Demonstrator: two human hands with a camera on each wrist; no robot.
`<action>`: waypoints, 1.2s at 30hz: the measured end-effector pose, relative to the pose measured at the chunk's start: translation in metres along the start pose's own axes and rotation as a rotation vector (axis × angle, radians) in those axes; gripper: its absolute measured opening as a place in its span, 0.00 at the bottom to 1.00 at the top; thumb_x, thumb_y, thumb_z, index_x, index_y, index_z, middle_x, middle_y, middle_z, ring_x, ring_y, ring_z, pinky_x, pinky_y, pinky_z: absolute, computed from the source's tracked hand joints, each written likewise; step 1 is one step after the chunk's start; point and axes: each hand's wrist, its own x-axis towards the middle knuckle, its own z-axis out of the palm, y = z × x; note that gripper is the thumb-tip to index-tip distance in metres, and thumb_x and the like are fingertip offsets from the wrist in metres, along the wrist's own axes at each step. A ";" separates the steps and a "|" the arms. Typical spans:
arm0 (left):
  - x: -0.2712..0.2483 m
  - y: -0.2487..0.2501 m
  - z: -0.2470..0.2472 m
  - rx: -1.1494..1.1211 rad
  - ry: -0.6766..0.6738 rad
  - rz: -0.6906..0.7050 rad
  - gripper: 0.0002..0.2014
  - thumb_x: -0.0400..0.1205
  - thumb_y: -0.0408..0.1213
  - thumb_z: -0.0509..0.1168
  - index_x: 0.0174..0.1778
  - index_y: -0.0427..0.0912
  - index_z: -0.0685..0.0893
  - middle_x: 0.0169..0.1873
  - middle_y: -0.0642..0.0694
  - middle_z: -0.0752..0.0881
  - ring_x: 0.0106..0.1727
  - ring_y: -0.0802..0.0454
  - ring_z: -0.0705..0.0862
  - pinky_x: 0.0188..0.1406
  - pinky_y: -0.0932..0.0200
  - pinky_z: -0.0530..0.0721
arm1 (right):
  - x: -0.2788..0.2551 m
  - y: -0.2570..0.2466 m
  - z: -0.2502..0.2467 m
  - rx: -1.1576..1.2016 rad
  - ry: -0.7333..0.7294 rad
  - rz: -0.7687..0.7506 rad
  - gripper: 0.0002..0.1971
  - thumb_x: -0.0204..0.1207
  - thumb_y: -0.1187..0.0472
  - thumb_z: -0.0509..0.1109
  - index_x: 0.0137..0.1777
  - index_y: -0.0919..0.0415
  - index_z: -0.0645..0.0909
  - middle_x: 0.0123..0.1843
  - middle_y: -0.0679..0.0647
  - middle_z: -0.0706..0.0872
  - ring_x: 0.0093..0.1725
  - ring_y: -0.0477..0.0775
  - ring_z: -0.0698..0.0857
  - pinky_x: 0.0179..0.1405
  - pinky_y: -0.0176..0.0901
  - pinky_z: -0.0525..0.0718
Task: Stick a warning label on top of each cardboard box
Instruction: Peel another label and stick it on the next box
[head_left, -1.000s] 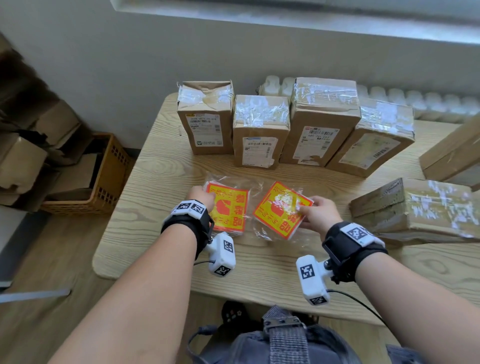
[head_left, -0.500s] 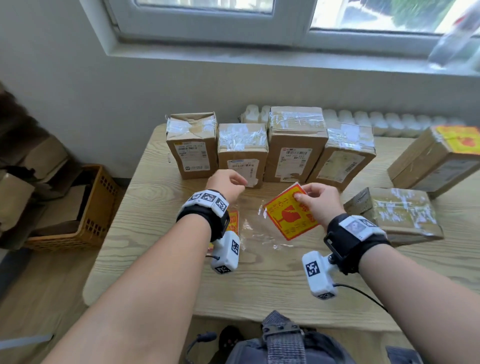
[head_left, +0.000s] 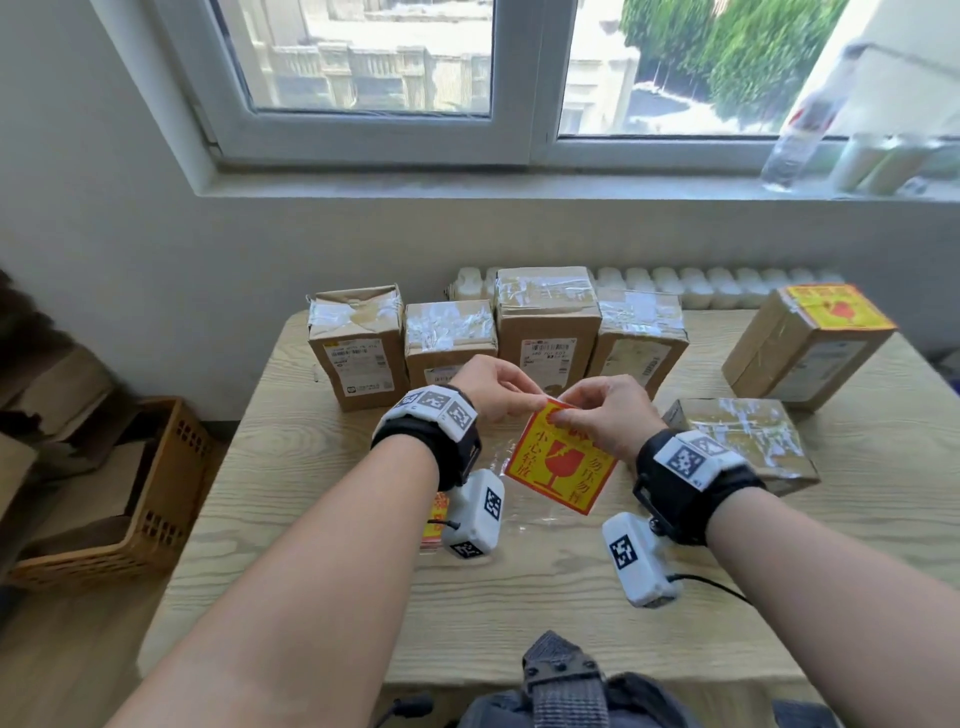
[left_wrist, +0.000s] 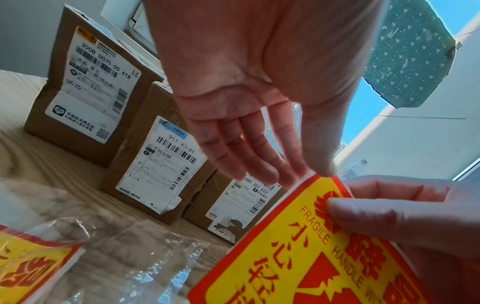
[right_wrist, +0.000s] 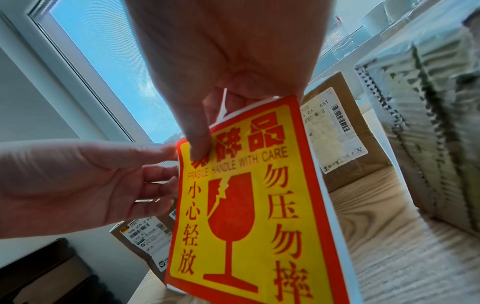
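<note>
A yellow and red fragile warning label (head_left: 558, 462) hangs above the table, still on its white backing. My right hand (head_left: 597, 415) pinches its top edge, thumb on the printed face (right_wrist: 200, 144). My left hand (head_left: 524, 402) pinches the label's top left corner (left_wrist: 311, 176) with thumb and fingertips. Several taped cardboard boxes (head_left: 449, 343) stand in a row at the back. Another box (head_left: 779, 358) at the right has a label (head_left: 836, 306) on top. A flat box (head_left: 743, 441) lies beside my right wrist.
A pack of labels in clear plastic (left_wrist: 31, 257) lies on the wooden table (head_left: 311, 571) under my left wrist, next to loose wrapper (left_wrist: 155, 277). A wicker basket (head_left: 130, 493) stands on the floor at left. A bottle (head_left: 800, 140) stands on the windowsill.
My right hand lifted the label off the table and turned it upright. My left hand left the pack and came to the label's top corner. My head tilted up.
</note>
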 end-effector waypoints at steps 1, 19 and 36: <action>0.000 0.000 0.001 0.008 0.004 -0.004 0.09 0.77 0.42 0.73 0.49 0.42 0.90 0.39 0.49 0.89 0.38 0.62 0.83 0.31 0.68 0.77 | -0.001 -0.001 0.000 0.001 -0.008 -0.003 0.05 0.70 0.56 0.79 0.35 0.48 0.87 0.36 0.48 0.91 0.40 0.49 0.91 0.44 0.48 0.90; -0.006 0.000 0.004 -0.160 -0.068 -0.113 0.06 0.79 0.33 0.69 0.47 0.35 0.90 0.40 0.39 0.89 0.37 0.53 0.86 0.42 0.62 0.86 | -0.005 -0.001 0.002 -0.025 -0.046 -0.013 0.05 0.71 0.58 0.79 0.37 0.48 0.86 0.38 0.48 0.91 0.39 0.47 0.90 0.39 0.43 0.88; -0.008 -0.002 0.010 -0.312 -0.039 -0.149 0.04 0.79 0.33 0.69 0.40 0.39 0.87 0.36 0.41 0.87 0.36 0.51 0.85 0.48 0.55 0.87 | -0.016 -0.014 0.006 -0.173 0.109 -0.203 0.12 0.72 0.60 0.76 0.47 0.43 0.79 0.39 0.38 0.83 0.39 0.35 0.81 0.37 0.31 0.79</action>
